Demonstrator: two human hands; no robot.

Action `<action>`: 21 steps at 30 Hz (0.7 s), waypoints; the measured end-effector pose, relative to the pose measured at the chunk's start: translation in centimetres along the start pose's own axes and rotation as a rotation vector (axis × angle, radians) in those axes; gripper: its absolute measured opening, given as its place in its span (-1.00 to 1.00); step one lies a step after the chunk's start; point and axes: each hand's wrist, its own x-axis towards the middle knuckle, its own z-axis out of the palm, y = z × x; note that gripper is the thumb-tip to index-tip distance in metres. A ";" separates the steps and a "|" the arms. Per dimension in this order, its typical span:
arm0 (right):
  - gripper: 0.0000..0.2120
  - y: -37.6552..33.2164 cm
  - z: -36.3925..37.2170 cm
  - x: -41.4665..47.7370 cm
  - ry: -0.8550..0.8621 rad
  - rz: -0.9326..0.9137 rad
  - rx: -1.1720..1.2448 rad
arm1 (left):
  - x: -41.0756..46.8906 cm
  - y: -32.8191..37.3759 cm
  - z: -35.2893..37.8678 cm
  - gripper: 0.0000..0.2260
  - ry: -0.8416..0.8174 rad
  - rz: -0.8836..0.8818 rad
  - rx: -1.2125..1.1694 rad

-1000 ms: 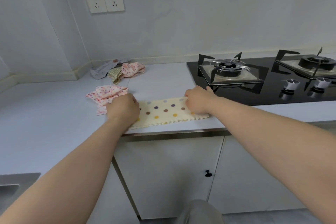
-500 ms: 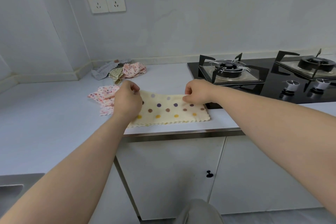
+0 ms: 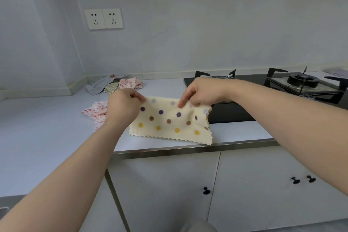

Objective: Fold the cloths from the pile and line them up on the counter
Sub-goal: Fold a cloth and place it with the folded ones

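Op: Status on the fold?

Eng: Mid-fold, and it looks like the first cloth. Your left hand [image 3: 122, 108] and right hand [image 3: 202, 91] both hold the dotted cloth [image 3: 169, 121] by its far edge. Left fingers [image 3: 138, 97] curl tight and pinch the left corner. Right fingers [image 3: 183, 102] pinch the edge short of the right corner, index pointing down onto the fabric. The far edge is up off the tabletop [image 3: 47, 133]. The near zigzag hem lies on it, close to the front lip.

Op: Folded once already?

Eng: Can't tell. It shows as one wide rectangle, and the layers aren't readable from here.

Op: What's done?

Eng: Nothing I'd count as finished. No folded cloth is set down and no line is started. The pink cloth [image 3: 95, 112] sits crumpled just left of the dotted one, partly behind your left hand.

Op: What's left?

Eng: Most of it. Finish this one and place it, then do the pink cloth. After that comes the pile [image 3: 114, 85] by the back wall: grey, checked and pink pieces, at least three, all bunched.

Op: Risks?

Eng: The right end of the dotted cloth is near the hob [image 3: 231, 116]. I'd keep the line on bare tabletop left of it.
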 end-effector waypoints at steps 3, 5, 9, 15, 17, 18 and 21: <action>-0.41 -0.9 -0.8 -1.2 -0.045 -0.009 0.023 | -0.3 0.8 -0.2 -0.60 -0.017 0.020 -0.003; -0.39 -1.5 -1.2 -2.1 -0.113 -0.035 0.014 | -0.5 1.4 -0.3 -0.60 -0.037 0.025 -0.032; -0.71 -2.2 -1.2 -2.9 -0.023 -0.115 -0.048 | -0.9 2.6 -0.6 -0.61 -0.093 -0.049 -0.223; -0.84 -2.0 -0.5 -1.8 0.126 -0.141 -0.153 | -1.9 4.6 -1.5 -0.75 -0.244 -0.062 -0.560; -0.84 -1.8 -0.3 -1.5 0.157 -0.137 -0.178 | -2.0 4.6 -1.6 -0.83 -0.292 0.029 -0.531; -0.83 -1.6 -0.2 -1.3 0.170 -0.134 -0.178 | -2.1 4.5 -1.6 -0.85 -0.314 0.078 -0.498; -0.81 -1.3 0.0 -1.1 0.226 -0.115 -0.163 | -2.0 4.0 -1.5 -0.67 -0.371 0.250 -0.339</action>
